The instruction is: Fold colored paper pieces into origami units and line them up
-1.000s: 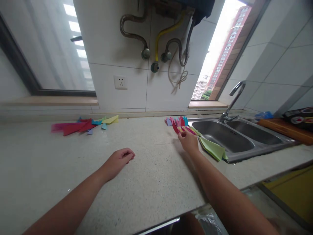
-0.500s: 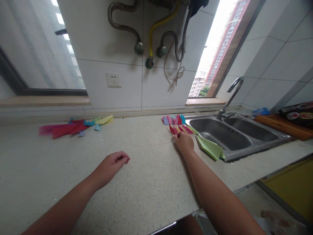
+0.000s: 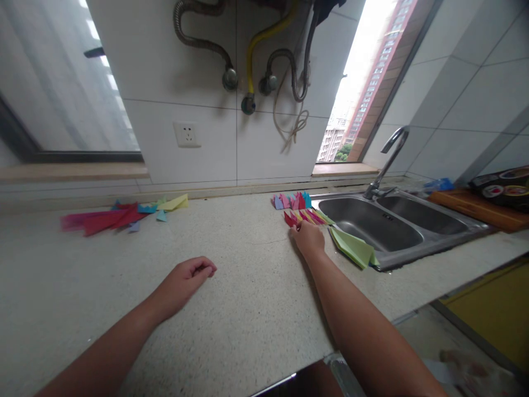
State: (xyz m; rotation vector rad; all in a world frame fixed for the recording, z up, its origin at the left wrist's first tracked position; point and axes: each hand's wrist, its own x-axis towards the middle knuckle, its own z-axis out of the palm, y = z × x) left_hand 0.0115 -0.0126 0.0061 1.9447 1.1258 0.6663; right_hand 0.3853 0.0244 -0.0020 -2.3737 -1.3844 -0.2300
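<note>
My right hand [image 3: 309, 240] reaches to the sink's left edge, fingers pinched at a red folded paper plane [image 3: 290, 219]. That plane is at the left end of a row of red, pink and yellow paper planes [image 3: 314, 216]. Behind it stands another row of small folded papers [image 3: 291, 200] in purple, pink, red and blue. A larger light green paper plane [image 3: 351, 247] lies right of the hand, along the sink rim. My left hand [image 3: 192, 280] rests on the counter with fingers curled closed; nothing shows in it.
A loose pile of coloured folded paper [image 3: 119, 216] lies at the back left of the counter [image 3: 239, 298]. The double steel sink [image 3: 413, 259] with its tap [image 3: 392, 160] is on the right. Beyond it is a wooden board [image 3: 475, 208]. A dark glossy surface [image 3: 306, 383] borders the front.
The view has shifted slightly. My right hand stays at the red paper plane, and my left hand keeps its place on the counter.
</note>
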